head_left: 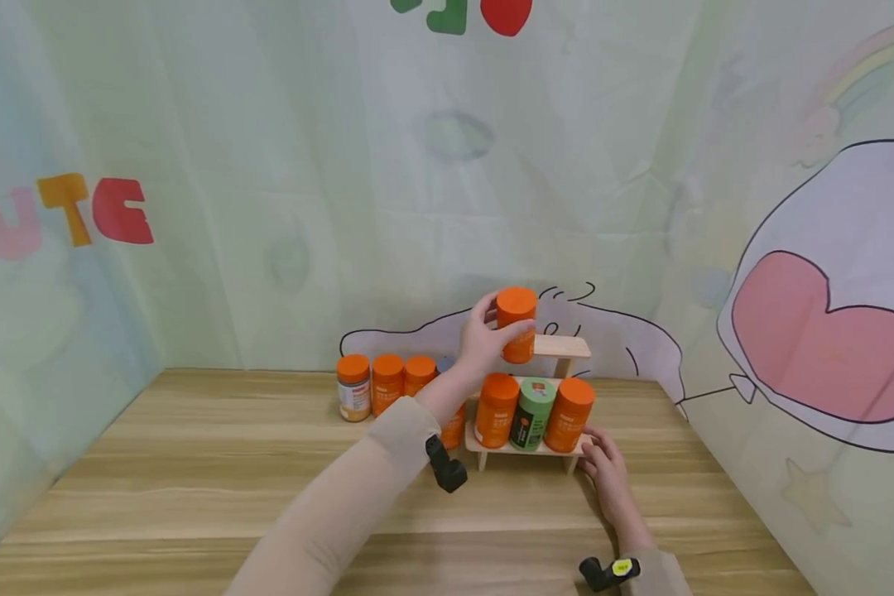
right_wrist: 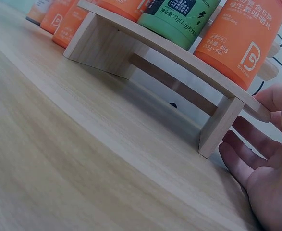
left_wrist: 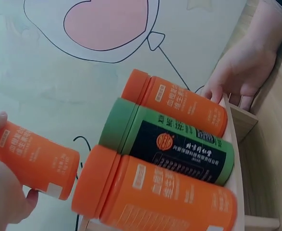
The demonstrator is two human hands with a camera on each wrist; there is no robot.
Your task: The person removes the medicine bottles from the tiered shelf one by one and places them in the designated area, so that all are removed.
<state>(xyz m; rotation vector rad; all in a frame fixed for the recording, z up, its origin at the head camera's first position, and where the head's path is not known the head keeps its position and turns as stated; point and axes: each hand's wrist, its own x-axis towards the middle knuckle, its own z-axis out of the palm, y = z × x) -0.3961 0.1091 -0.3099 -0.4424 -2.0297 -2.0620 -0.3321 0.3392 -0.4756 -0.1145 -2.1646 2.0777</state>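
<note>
Head view: the left hand (head_left: pixel 484 338) had its fingers clamped round an orange jar (head_left: pixel 517 319), raised near the top of a wooden rack (head_left: pixel 564 346). With its fingers, the right hand (head_left: pixel 608 470) gripped the rack's end.

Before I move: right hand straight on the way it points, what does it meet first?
The wooden shelf. The right hand points at the shelf's right end and appears to touch the lower board there, so contact would be immediate; exact fingertip depth is hard to judge.
</note>
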